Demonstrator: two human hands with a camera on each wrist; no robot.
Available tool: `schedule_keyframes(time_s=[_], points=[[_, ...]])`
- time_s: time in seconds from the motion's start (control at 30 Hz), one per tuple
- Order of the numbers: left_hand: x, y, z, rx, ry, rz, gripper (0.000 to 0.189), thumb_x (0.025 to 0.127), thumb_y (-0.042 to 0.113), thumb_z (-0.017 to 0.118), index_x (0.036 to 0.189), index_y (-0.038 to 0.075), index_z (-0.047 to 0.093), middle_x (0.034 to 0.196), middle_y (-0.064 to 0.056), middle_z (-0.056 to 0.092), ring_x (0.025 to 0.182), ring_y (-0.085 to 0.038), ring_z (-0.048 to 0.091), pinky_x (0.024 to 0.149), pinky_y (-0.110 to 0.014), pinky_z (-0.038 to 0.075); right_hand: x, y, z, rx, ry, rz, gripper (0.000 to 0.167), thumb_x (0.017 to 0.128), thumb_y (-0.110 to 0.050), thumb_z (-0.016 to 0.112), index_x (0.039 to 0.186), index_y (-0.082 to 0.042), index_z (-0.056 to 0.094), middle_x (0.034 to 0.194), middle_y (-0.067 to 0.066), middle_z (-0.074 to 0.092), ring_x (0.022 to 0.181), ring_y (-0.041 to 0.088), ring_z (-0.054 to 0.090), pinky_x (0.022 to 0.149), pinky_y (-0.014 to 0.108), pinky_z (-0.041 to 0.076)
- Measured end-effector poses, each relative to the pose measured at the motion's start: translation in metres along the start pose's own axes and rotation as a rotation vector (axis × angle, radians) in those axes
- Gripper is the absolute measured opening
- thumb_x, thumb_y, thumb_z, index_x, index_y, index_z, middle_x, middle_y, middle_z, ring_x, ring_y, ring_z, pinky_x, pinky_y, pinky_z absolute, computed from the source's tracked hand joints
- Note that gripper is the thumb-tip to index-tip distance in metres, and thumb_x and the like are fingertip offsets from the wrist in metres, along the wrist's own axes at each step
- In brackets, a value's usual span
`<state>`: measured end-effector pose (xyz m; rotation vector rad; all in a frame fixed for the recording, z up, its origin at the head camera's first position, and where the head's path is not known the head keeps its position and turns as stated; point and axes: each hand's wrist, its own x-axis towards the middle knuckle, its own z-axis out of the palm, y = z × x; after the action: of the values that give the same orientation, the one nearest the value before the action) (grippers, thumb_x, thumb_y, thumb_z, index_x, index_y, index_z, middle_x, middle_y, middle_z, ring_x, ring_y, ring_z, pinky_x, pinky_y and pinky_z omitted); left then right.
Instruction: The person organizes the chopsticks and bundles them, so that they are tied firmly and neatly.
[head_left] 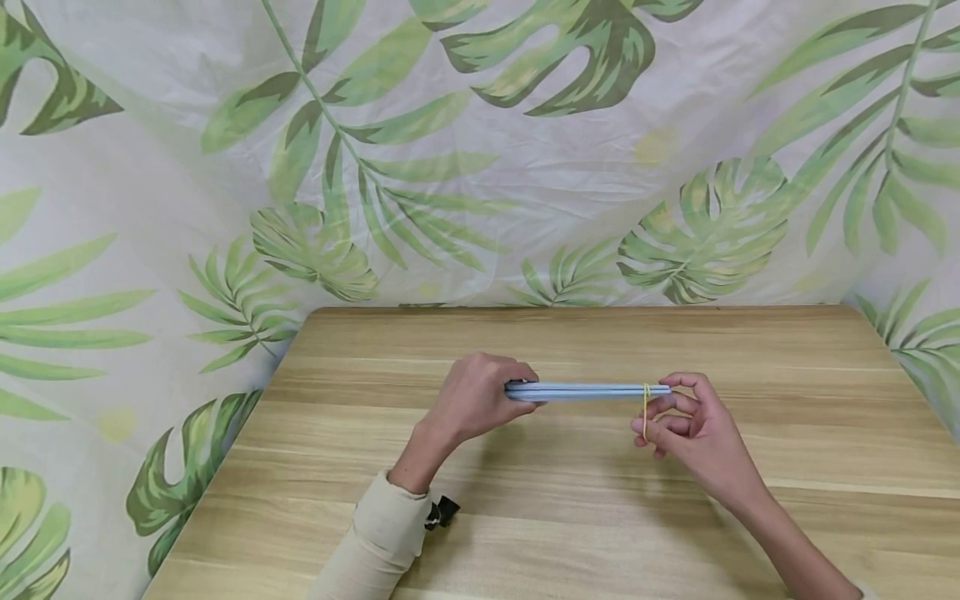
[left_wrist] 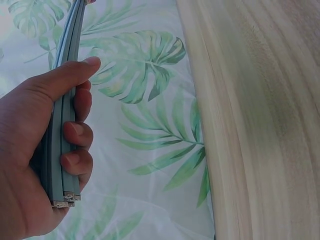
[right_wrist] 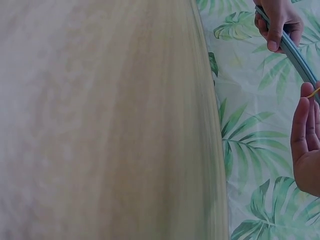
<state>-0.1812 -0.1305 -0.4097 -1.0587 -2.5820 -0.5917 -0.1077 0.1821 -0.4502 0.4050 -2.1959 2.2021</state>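
Note:
My left hand [head_left: 480, 392] grips a bundle of light blue chopsticks [head_left: 581, 391] near its left end, holding it level above the table. The left wrist view shows my fingers [left_wrist: 77, 132] curled round the bundle [left_wrist: 62, 125], whose squared ends have silvery tips. At the bundle's right end a yellow rubber band [head_left: 646, 417] loops over the chopsticks and is stretched down toward me. My right hand [head_left: 693, 429] holds that band at the thumb, with the index fingertip right at the chopstick ends. The right wrist view cuts off part of this hand [right_wrist: 307, 145].
A wood-grain table [head_left: 600, 533] lies below both hands. Behind it hangs a pale cloth [head_left: 555, 167] with green leaf prints. A small black object [head_left: 442, 512] shows beside the left sleeve [head_left: 382, 529].

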Motion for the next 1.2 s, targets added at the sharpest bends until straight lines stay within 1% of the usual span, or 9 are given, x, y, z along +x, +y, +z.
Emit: schedule_keyframes(time_s=[0.13,0.3,0.4,0.5,0.7,0.87,1.07,1.13,1.2], points=[[0.0002,-0.0001,0.0008,0.000,0.006,-0.028,0.013,0.084,0.026,0.093,0.088,0.021,0.081,0.073,0.013,0.072,0.058,0.003,0.047,0.056,-0.015,0.039,-0.0003,0.0012,0.0000,-0.016,0.005,-0.010,0.055,0.097,0.008,0.072,0.136,-0.013,0.040,0.100,-0.001,0.072,0.076,0.017,0.077,0.062,0.031,0.059],[0.0004,-0.0001,0.0014,-0.016,0.011,-0.068,0.011,0.086,0.026,0.092,0.088,0.022,0.082,0.073,0.013,0.072,0.058,0.002,0.048,0.057,-0.017,0.040,-0.0006,0.0012,0.0003,-0.015,0.007,-0.034,0.057,0.097,0.009,0.071,0.136,-0.015,0.037,0.100,-0.002,0.071,0.078,0.016,0.078,0.063,0.029,0.058],[0.0002,-0.0001,0.0017,-0.033,0.008,-0.086,0.011,0.086,0.026,0.092,0.088,0.022,0.082,0.073,0.013,0.071,0.058,0.001,0.048,0.057,-0.018,0.041,-0.0008,0.0014,0.0009,-0.006,0.003,-0.057,0.056,0.096,0.012,0.070,0.133,-0.017,0.039,0.100,-0.003,0.071,0.080,0.015,0.079,0.062,0.029,0.059],[0.0004,0.0000,0.0016,-0.044,0.005,-0.098,0.010,0.086,0.026,0.092,0.088,0.022,0.082,0.072,0.012,0.071,0.057,0.001,0.048,0.057,-0.018,0.040,-0.0008,0.0020,0.0015,-0.019,-0.003,-0.078,0.050,0.096,0.012,0.071,0.128,-0.014,0.044,0.100,-0.002,0.070,0.081,0.014,0.079,0.062,0.029,0.059],[0.0006,0.0008,0.0008,-0.056,0.001,-0.143,0.011,0.085,0.027,0.092,0.089,0.022,0.083,0.073,0.012,0.073,0.057,0.001,0.049,0.056,-0.019,0.041,-0.0014,0.0032,0.0025,-0.139,-0.037,-0.102,0.032,0.098,0.008,0.070,0.124,0.002,0.052,0.104,-0.004,0.070,0.084,0.012,0.078,0.063,0.031,0.060],[-0.0003,0.0019,-0.0007,-0.068,0.002,-0.200,0.014,0.082,0.029,0.095,0.089,0.022,0.083,0.074,0.011,0.075,0.058,0.001,0.052,0.055,-0.020,0.042,-0.0022,0.0033,0.0035,-0.218,-0.064,-0.088,0.021,0.100,0.002,0.070,0.119,-0.002,0.060,0.102,-0.004,0.073,0.085,0.014,0.079,0.065,0.034,0.062],[0.0000,0.0031,-0.0021,-0.083,-0.007,-0.245,0.016,0.081,0.029,0.095,0.088,0.022,0.083,0.072,0.010,0.075,0.058,0.000,0.052,0.054,-0.021,0.042,-0.0026,0.0037,0.0056,-0.249,-0.106,-0.126,0.014,0.101,0.005,0.068,0.113,-0.002,0.068,0.100,0.011,0.078,0.086,0.011,0.079,0.067,0.034,0.063],[0.0002,0.0031,-0.0019,-0.081,-0.011,-0.255,0.016,0.081,0.030,0.095,0.088,0.022,0.083,0.072,0.010,0.075,0.058,0.000,0.052,0.054,-0.021,0.042,-0.0027,0.0044,0.0065,-0.249,-0.119,-0.149,0.016,0.100,0.007,0.067,0.113,-0.001,0.070,0.099,0.011,0.079,0.086,0.009,0.079,0.067,0.033,0.063],[0.0003,0.0029,-0.0014,-0.080,-0.015,-0.263,0.016,0.081,0.030,0.096,0.088,0.022,0.083,0.072,0.011,0.075,0.058,0.000,0.052,0.054,-0.021,0.041,-0.0028,0.0049,0.0074,-0.251,-0.125,-0.176,0.017,0.099,0.009,0.068,0.111,-0.002,0.072,0.102,0.007,0.079,0.087,0.006,0.078,0.066,0.032,0.063]])
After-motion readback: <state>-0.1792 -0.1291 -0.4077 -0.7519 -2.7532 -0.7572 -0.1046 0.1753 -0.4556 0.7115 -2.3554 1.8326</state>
